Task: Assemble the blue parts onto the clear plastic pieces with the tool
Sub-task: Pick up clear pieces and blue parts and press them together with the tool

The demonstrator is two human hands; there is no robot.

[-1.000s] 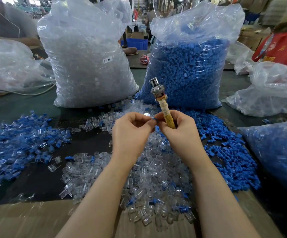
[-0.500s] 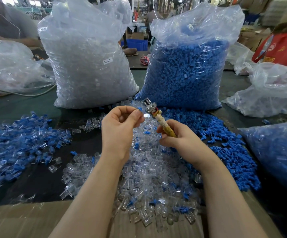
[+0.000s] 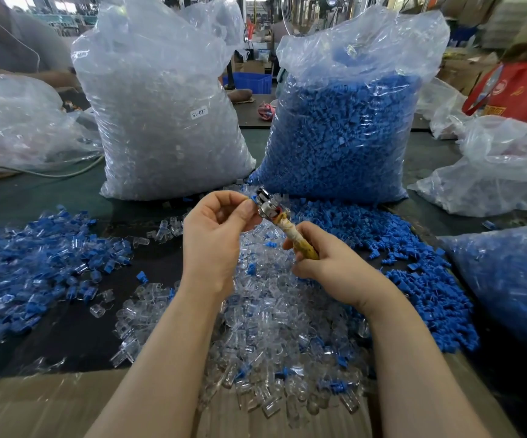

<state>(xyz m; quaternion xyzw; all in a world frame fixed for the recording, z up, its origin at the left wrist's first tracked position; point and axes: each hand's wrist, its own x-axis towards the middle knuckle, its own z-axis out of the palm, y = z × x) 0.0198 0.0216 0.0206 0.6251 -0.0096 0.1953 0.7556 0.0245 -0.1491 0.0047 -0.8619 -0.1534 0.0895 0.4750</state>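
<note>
At frame centre a blue part (image 3: 252, 199) is pinched by the left hand (image 3: 215, 235) against the metal head of the tool (image 3: 279, 221). The tool's yellowed handle is gripped by the right hand (image 3: 328, 263) — tilted up-left. Loose clear plastic pieces (image 3: 275, 327) are heaped on the surface (image 3: 76, 330) below both hands.

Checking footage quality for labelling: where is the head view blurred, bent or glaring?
Head view: wide-angle bending at the edges; motion smear on the right-edge bag; soft glare on the clear bag; tool and both hands, left hand, right hand, fairly sharp.
</note>
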